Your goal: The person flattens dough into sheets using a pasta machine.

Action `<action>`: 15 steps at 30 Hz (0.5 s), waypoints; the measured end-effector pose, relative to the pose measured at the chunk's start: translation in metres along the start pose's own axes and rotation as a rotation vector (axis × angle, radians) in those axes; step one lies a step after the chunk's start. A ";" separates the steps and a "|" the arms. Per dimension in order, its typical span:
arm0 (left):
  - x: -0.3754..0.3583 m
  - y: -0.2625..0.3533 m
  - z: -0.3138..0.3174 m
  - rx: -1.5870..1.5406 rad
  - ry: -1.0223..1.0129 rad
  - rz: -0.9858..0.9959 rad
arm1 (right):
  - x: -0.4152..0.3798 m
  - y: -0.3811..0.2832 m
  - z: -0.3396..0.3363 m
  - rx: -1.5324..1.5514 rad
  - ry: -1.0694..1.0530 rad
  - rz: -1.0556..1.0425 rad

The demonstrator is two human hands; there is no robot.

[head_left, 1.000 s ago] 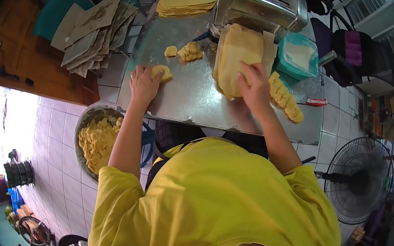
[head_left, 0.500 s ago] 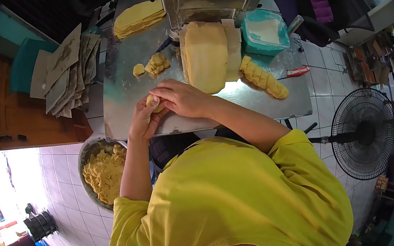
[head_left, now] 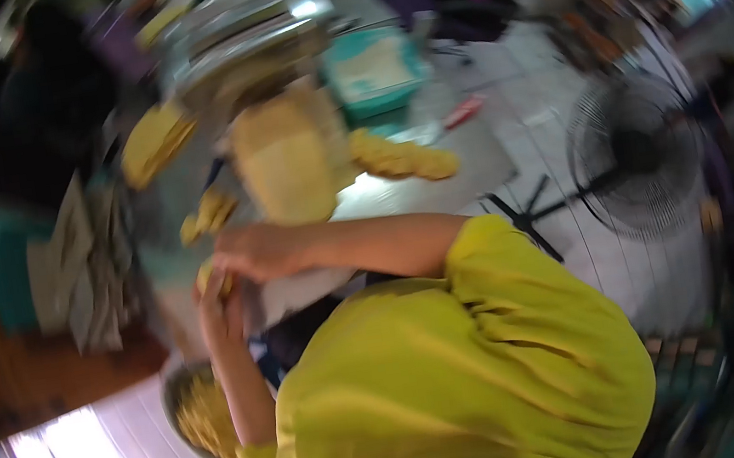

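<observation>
The whole picture is smeared by motion. My left hand is closed around a small piece of yellow dough at the table's near left. Over it, my right hand is closed, its fingers at the same dough; its fingertips are partly hidden. Just beyond the hands lie small dough lumps. A stack of flat dough sheets rests in front of a metal dough roller machine. Right of it is a row of cut dough pieces.
A teal tub of white powder and a red-handled tool are at the right of the metal table. Another sheet stack lies left. A bowl of dough stands below left, a fan right, cardboard sheets left.
My view has turned and shifted, so the table appears tilted and further left. Both hands stay together at the dough piece.
</observation>
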State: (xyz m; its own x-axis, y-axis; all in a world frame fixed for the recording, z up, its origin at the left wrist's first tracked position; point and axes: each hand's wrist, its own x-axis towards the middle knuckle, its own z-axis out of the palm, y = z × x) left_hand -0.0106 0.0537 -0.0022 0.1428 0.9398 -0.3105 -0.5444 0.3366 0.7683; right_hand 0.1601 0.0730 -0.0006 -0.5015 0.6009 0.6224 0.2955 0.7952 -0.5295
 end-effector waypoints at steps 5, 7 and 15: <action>0.025 0.002 -0.052 -0.030 -0.127 -0.006 | 0.015 0.043 -0.010 -0.271 -0.056 0.123; 0.022 0.012 -0.053 -0.028 -0.151 0.042 | 0.026 0.049 -0.022 -0.322 -0.019 0.194; 0.008 0.004 -0.011 0.404 -0.109 0.122 | 0.036 0.048 -0.006 -0.370 -0.181 0.242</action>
State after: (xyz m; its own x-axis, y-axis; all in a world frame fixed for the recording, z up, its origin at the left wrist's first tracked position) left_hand -0.0212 0.0622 -0.0079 0.1955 0.9676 -0.1598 -0.1985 0.1986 0.9598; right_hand 0.1616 0.1333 -0.0003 -0.5065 0.7745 0.3788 0.6744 0.6297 -0.3856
